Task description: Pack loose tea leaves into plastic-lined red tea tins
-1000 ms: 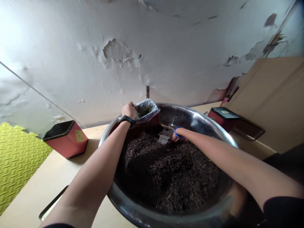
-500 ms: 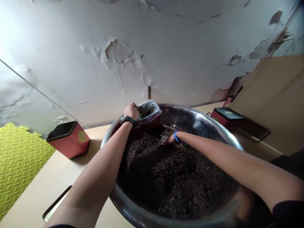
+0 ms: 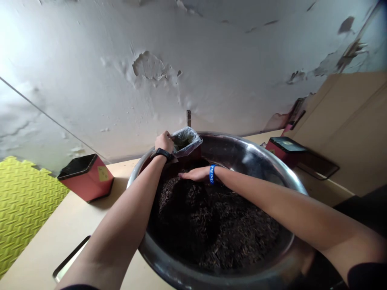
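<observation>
A wide steel basin (image 3: 242, 150) holds a bed of dark, dry shreds (image 3: 242, 241) that look like loose tea. Near its back left rim, a red tin (image 3: 193, 154) lined with a clear plastic bag (image 3: 190, 146) stands with its mouth up. My left hand (image 3: 164, 141), with a black watch at the wrist, is closed on the tin's left edge and liner. My right hand (image 3: 195, 174) reaches over the shreds, just in front of the tin. Its thumb is stretched out, while the other fingers are mostly hidden in the dark shreds.
Another red tin (image 3: 96, 179) with a dark top stands on the pale tabletop (image 3: 81, 221) left of the basin. To the right is a red tin (image 3: 282, 151) beside a cardboard sheet (image 3: 347, 129). A peeling wall (image 3: 211, 72) rises close behind the basin.
My right hand has moved left through the shreds, from deeper in the middle to near the tin's front, and more of it shows. My left hand keeps its hold on the tin.
</observation>
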The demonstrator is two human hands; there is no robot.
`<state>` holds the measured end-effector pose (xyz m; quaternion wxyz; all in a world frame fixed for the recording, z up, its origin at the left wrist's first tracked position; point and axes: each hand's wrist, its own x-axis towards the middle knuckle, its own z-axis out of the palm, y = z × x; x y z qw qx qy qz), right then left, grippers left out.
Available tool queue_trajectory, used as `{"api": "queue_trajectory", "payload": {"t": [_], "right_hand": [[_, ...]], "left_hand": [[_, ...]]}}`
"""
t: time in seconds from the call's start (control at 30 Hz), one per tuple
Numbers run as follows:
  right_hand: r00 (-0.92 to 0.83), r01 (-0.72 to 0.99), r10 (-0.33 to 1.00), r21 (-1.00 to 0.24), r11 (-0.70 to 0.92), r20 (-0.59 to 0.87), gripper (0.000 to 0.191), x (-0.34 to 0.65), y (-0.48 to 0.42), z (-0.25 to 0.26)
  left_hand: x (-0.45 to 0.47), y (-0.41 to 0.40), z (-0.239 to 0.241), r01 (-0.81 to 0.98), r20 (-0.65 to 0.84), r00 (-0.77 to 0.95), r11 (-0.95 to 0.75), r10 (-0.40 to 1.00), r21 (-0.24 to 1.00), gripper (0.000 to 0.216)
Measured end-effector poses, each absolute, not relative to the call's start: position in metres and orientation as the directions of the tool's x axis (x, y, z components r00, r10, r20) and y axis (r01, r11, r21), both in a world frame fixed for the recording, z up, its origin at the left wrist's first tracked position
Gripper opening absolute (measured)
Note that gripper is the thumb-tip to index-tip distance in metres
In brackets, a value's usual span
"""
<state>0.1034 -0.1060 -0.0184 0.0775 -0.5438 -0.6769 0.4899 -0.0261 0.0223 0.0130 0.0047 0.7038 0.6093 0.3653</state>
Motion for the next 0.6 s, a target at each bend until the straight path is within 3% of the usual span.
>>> {"api": "queue_trajectory", "payload": {"t": [0.1,0.23,0.4,0.5,0.6], "right_hand": [[-0.503,0.537,0.729,-0.829,-0.157,-0.465,0.063,0.104,-0.112,-0.003],[-0.705,0.378,0.594,-0.914,-0.15,-0.389,0.06,0.117,-0.116,0.011],[-0.846,0.386,0.379,-0.921,-0.05,-0.375,0.065,0.124,-0.12,0.019],[-0.836,0.412,0.428,-0.908,0.077,-0.343,0.068,0.121,-0.119,0.016],[-0.799,0.47,0.552,-0.821,0.324,-0.239,0.071,0.116,-0.118,0.008]], "left_hand": [[-0.026,0.023,0.012,0.858,0.513,-0.004,-0.261,0.858,0.442,0.014],[-0.026,0.023,0.011,0.861,0.525,0.005,-0.27,0.851,0.431,0.016],[-0.026,0.024,0.01,0.869,0.517,0.012,-0.264,0.856,0.417,0.018],[-0.025,0.025,0.011,0.873,0.52,0.01,-0.261,0.854,0.412,0.018],[-0.023,0.023,0.012,0.878,0.533,0.012,-0.264,0.846,0.4,0.016]]}}
